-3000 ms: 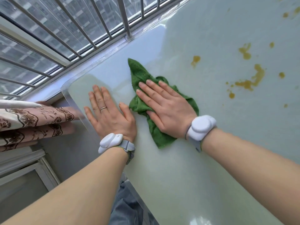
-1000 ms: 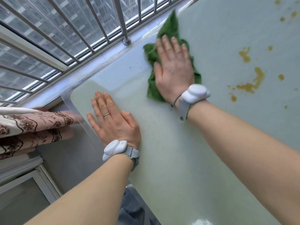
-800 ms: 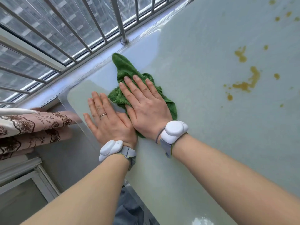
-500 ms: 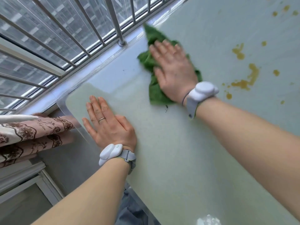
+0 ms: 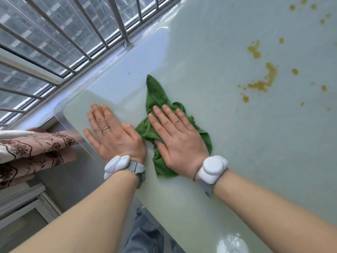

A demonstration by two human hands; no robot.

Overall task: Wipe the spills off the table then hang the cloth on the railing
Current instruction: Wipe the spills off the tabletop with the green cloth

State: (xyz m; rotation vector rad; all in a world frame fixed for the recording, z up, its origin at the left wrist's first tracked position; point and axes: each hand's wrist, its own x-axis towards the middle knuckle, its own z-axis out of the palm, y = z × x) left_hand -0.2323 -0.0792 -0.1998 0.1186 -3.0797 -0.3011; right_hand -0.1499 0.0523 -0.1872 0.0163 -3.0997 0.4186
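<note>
**Both hands flat on the bench, right one pressing a green cloth**

Looking down from my head camera, I see a pale green, glossy bench (image 5: 228, 136) filling most of the view. My left hand (image 5: 113, 136) lies palm down near the bench's rounded left corner, fingers spread, holding nothing. It wears a ring (image 5: 105, 128) and a white wrist device (image 5: 116, 166).

My right hand (image 5: 179, 141) is also flat and palm down, fingers stretched out, pressing on a crumpled green cloth (image 5: 156, 99). It does not grip the cloth; it only bears down on it. One pointed corner of the cloth sticks out beyond the fingertips toward the window, and more of it shows below the palm near the wrist. The two hands sit just beside each other, the left thumb close to the cloth's edge. A second white wrist device (image 5: 212, 168) sits on the right wrist.

Brownish-yellow spills (image 5: 264, 79) dot the bench to the right, well apart from the cloth.

A metal railing (image 5: 120, 24) runs along the far left edge of the bench. At the lower left hangs a patterned fabric (image 5: 36, 145) in pink and brown.
</note>
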